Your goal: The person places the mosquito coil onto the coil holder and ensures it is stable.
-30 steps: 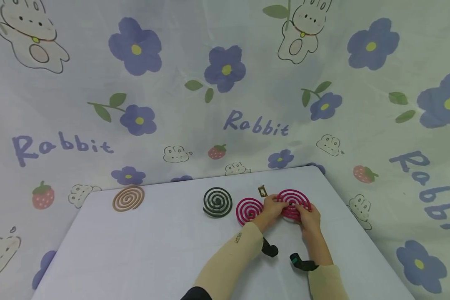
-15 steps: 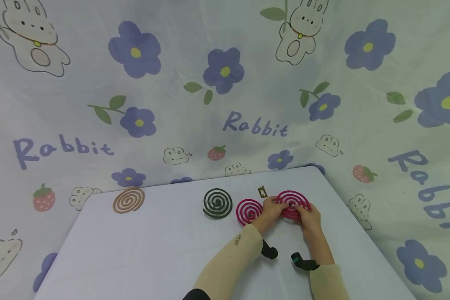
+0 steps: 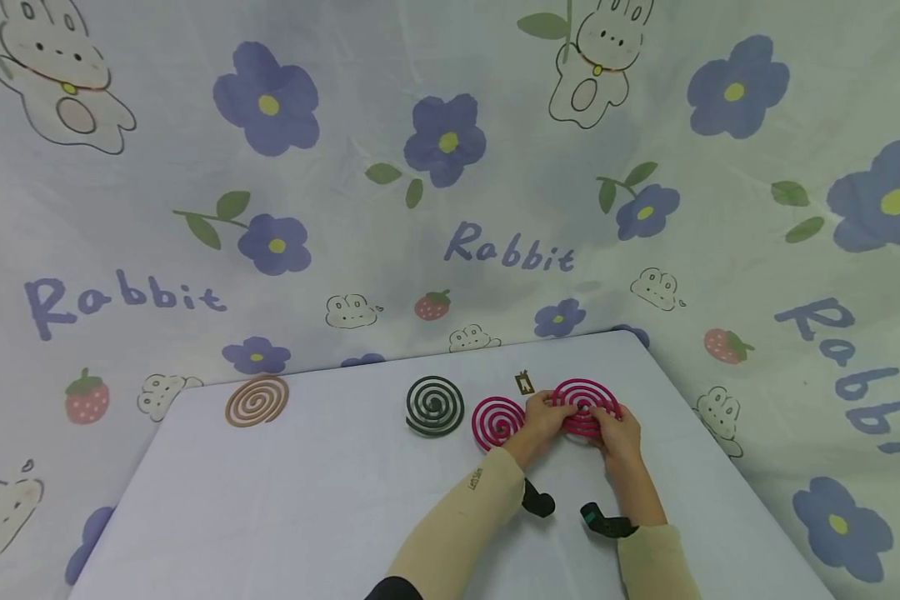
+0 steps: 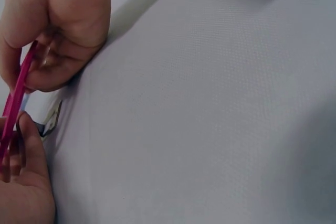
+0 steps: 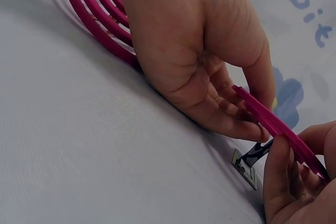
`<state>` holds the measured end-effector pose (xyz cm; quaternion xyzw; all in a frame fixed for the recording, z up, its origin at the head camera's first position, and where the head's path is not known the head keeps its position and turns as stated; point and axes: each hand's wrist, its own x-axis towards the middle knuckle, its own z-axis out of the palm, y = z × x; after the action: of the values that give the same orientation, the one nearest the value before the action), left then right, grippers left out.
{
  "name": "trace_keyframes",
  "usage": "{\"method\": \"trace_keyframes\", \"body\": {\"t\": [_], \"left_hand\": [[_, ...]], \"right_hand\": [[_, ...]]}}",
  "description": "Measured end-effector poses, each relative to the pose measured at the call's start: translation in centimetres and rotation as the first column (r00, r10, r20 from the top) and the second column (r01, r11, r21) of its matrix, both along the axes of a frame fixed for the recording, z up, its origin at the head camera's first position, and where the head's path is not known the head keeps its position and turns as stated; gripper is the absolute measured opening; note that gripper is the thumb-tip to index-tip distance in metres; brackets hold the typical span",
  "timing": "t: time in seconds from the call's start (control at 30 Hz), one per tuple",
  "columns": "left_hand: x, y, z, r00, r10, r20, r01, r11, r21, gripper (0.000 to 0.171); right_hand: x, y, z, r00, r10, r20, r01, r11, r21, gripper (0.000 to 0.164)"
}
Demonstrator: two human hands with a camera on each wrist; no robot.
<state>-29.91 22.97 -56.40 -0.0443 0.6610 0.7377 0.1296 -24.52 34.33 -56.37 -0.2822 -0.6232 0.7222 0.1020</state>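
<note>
Both hands hold a pink mosquito coil (image 3: 586, 395) above the white table, near its far right part. My left hand (image 3: 543, 416) pinches its left side, thumb on top. The right hand (image 3: 619, 437) grips the opposite side, thumb towards the middle. In the right wrist view the coil (image 5: 281, 128) is edge-on and tilted, its rim between the fingers. Below it stands a small metal coil stand (image 5: 245, 169), its dark arm reaching up to the coil; the exact join is hidden. A second pink coil (image 3: 498, 401) lies left of the left hand, partly covered by it.
A dark green coil (image 3: 435, 406) lies farther left, and a tan coil (image 3: 257, 401) near the table's far left edge. A small brass-coloured stand (image 3: 524, 382) lies behind the hands. Rabbit-print cloth (image 3: 390, 250) rises behind the table (image 3: 270, 500).
</note>
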Motion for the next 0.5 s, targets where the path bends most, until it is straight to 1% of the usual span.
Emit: {"method": "trace_keyframes", "body": {"t": [0.13, 0.37, 0.5], "left_hand": [[-0.03, -0.03, 0.08, 1.000, -0.004, -0.007, 0.004, 1.000, -0.003, 0.029], [-0.31, -0.13, -0.13, 1.000, -0.023, -0.003, 0.024, 0.998, 0.052, 0.028], [-0.42, 0.00, -0.24, 1.000, -0.028, -0.006, 0.029, 0.998, 0.058, 0.028]], "right_hand": [[-0.11, -0.01, -0.16, 1.000, -0.004, 0.003, 0.004, 1.000, 0.000, 0.054], [0.03, -0.29, 0.05, 1.000, -0.009, -0.006, 0.009, 1.000, 0.001, 0.051], [0.18, -0.48, 0.24, 1.000, -0.025, -0.010, 0.025, 1.000, -0.001, 0.051]]}}
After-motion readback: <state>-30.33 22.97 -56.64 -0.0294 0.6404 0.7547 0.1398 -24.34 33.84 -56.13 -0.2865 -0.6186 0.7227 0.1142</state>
